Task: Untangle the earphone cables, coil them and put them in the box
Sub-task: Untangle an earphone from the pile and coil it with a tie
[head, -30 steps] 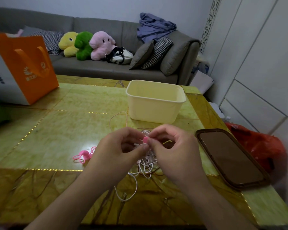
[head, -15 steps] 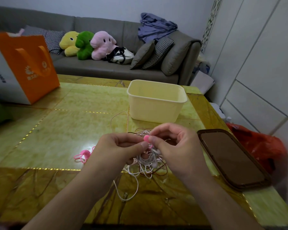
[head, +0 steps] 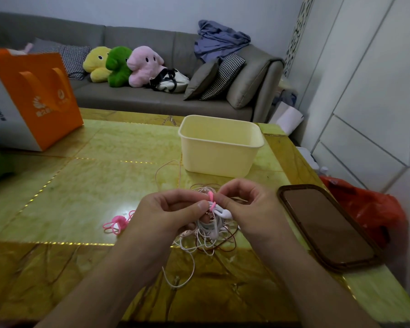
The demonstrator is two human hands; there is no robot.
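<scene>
A tangle of white and dark red earphone cables (head: 207,242) lies on the green table, partly lifted between my hands. My left hand (head: 162,215) grips the white bundle with thumb and curled fingers. My right hand (head: 247,209) pinches a pink tie (head: 211,200) wrapped round the white cable, beside a white earbud (head: 225,213). Just behind my hands stands the pale yellow box (head: 219,147), open at the top, nothing visible inside it. A small pink coil of ties (head: 117,223) lies on the table left of my left hand.
A dark tray (head: 327,227) lies at the table's right edge, with a red plastic bag (head: 374,209) beyond it. An orange paper bag (head: 31,95) stands at the far left. A grey sofa (head: 133,95) with plush toys runs behind the table.
Both hands lifted the bundle slightly, and a white earbud and more of the pink tie now show between my fingers. The view has shifted a little.
</scene>
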